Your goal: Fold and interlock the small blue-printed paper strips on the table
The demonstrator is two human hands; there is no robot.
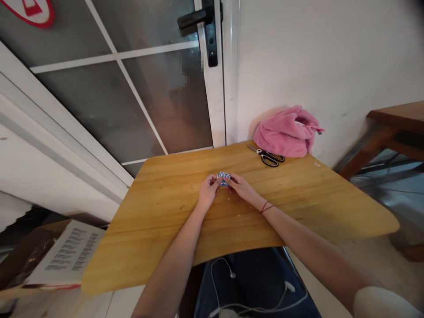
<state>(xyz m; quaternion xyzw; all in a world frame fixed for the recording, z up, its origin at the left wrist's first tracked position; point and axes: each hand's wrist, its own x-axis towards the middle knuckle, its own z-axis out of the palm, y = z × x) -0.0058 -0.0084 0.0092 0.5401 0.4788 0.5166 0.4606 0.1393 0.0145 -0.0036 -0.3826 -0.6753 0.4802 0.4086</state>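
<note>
Left hand (208, 189) and right hand (243, 189): bare, same as both forearms (180, 258) | right wrist: thin red string bracelet (266, 208), its strands are crossing | right arm: white sleeve (380, 304) with rounded hem | legs: dark blue trousers (255, 276) | over lap: thin white earphone cable (214, 287) with white earbuds (289, 286)

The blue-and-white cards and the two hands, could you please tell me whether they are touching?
Touching: the head view shows the left hand and right hand gripping the blue-and-white cards from either side, thumbs over them.
</note>
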